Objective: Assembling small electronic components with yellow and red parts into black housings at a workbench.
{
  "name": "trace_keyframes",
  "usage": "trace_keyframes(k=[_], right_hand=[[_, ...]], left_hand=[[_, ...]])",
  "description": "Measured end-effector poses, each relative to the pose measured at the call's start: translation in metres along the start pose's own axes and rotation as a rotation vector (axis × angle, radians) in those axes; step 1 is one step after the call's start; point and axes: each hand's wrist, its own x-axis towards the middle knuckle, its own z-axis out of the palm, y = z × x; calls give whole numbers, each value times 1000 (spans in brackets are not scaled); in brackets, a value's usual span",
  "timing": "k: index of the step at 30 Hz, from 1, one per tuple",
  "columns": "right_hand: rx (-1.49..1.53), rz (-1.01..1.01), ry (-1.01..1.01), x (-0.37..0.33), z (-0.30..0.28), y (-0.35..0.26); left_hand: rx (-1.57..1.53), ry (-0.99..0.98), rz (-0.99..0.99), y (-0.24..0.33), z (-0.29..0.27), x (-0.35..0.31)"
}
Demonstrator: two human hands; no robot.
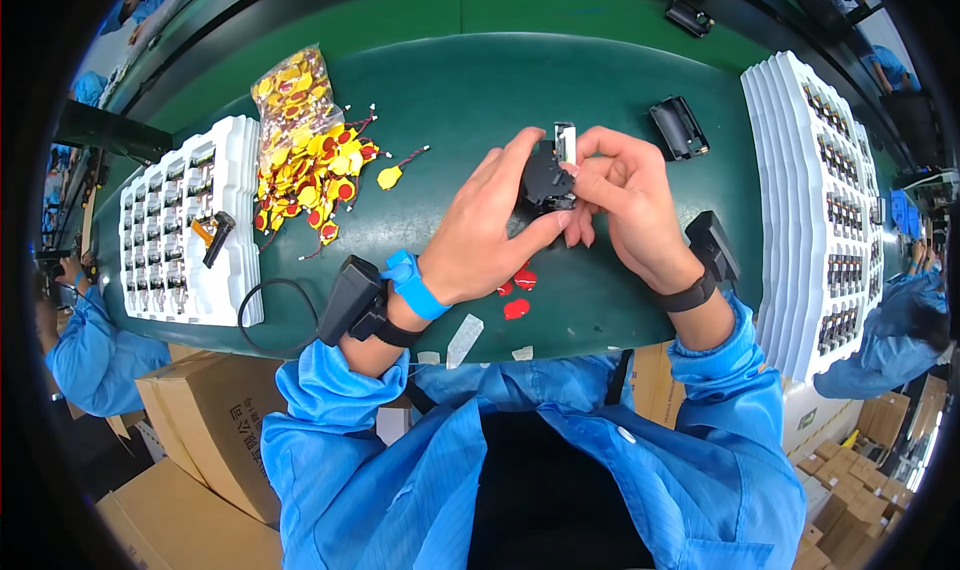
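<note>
Above the middle of the green table, my left hand [478, 232] is closed round a small black plastic housing [544, 180]. The housing is tilted, and a pale strip [570, 145] shows on its upper right side. My right hand [637, 198] is at the housing's right edge, its thumb and fingers pinched together. Whatever lies between those fingertips is hidden. Several red pieces [516, 310] lie on the table below my hands. Left of them is a yellow disc with a wired lead [390, 177], apart from a heap of similar yellow and red discs [318, 175].
A clear bag of yellow discs [297, 90] adjoins the heap. White trays of small parts stand left [240, 270] and, stacked, right [770, 190]. An open black housing [680, 128] lies toward the right tray stack. Cardboard boxes [215, 420] stand below the table. Other people work at both sides.
</note>
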Motion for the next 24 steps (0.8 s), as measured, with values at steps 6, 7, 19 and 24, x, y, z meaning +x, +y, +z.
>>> trace_keyframes(k=[6,7,19,24], right_hand=[[186,42,12,2,-13,-11],[186,42,7,1,-13,-11],[-430,-276,63,-17,6,-1],[-514,-306,92,-12,7,5]], left_hand=[[-427,105,-262,7,-14,5],[-438,134,-268,1,-17,7],[-322,153,-438,3,-13,7],[-390,172,-381,9,-7,4]])
